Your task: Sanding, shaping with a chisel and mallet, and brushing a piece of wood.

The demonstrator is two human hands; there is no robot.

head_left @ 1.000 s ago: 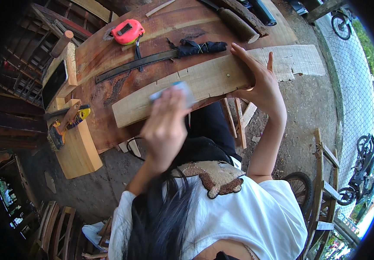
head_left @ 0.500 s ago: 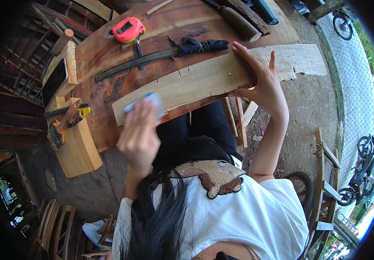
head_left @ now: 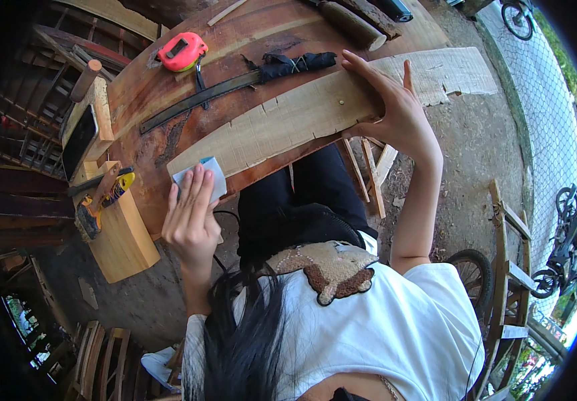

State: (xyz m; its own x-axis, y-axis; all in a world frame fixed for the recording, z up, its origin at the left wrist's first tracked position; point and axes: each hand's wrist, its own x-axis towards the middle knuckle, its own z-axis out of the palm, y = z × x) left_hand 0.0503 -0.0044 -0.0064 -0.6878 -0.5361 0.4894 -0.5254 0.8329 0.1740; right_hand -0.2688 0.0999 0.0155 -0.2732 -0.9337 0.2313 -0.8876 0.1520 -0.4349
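Observation:
A long pale plank with cracked edges lies along the front of the wooden table. My left hand presses a folded light grey-blue sheet, sandpaper by its look, at the plank's left end. My right hand grips the plank toward its right, fingers spread over the top and thumb at the near edge. Behind the plank lie a long dark blade with a black wrapped handle and a red tape measure.
At the left stand wooden blocks with a dark phone and yellow-handled tools. Round and rough wood pieces lie at the back. A wooden frame, a wheel and motorbikes are at right.
My left hand has slid left and down along the plank with the sheet, to its end. My right hand keeps its grip. The table and plank appear slightly higher in the view.

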